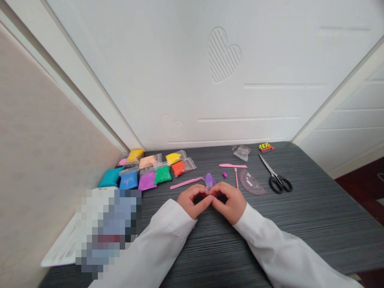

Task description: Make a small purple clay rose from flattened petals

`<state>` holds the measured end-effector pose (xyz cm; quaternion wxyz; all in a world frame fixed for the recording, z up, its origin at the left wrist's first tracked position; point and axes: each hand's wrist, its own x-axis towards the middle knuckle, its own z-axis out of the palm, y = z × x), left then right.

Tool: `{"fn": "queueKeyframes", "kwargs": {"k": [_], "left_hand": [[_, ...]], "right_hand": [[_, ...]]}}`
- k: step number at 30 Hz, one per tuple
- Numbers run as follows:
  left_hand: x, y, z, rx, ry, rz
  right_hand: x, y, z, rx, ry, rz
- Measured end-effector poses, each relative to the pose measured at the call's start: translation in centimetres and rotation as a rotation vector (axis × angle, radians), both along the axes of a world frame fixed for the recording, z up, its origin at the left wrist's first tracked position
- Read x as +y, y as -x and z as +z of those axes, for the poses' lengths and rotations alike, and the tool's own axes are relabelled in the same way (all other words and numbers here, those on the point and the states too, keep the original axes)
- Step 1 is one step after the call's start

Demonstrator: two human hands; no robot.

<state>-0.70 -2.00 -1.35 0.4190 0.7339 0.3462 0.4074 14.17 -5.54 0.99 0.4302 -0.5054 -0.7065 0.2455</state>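
Observation:
A small plastic bag of purple clay is held upright between both hands over the middle of the table. My left hand pinches the bag's near edge from the left, thumb and fingertips together. From the right, my right hand pinches the same edge, its fingertips meeting those of the left. Just beyond the left hand lies a pink modelling tool with a bent tip. A little purple lump of clay sits past the right hand, near a pink knife and a short pink tool.
On the dark table, several clay bags, among them a green one and a blue one, lie back left. At right are a clear protractor, black-handled scissors, a crumpled plastic bag and a small colourful piece. A white panel rises behind.

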Motion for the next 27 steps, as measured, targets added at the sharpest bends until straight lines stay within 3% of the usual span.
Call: {"fn": "queueKeyframes", "kwargs": {"k": [8,13,18,23,27], "left_hand": [[0.2,0.4,1.3,0.104,-0.055,-0.005],[-0.2,0.1,1.6,0.234,-0.181,0.041],[-0.3,-0.1,2.0,0.368,-0.295,0.014],[-0.4,-0.2,2.0,0.455,-0.407,0.081],[-0.9,-0.2,1.8,0.449,-0.511,0.055]], "right_hand": [[0.0,0.0,-0.5,-0.05,-0.066,0.042],[0.0,-0.1,-1.4,-0.215,-0.11,-0.026],[-0.2,0.1,-1.2,-0.331,-0.09,-0.104],[-0.2,0.2,-0.9,-0.341,-0.087,-0.122],[0.0,0.0,-1.0,-0.275,-0.087,-0.196]]}}
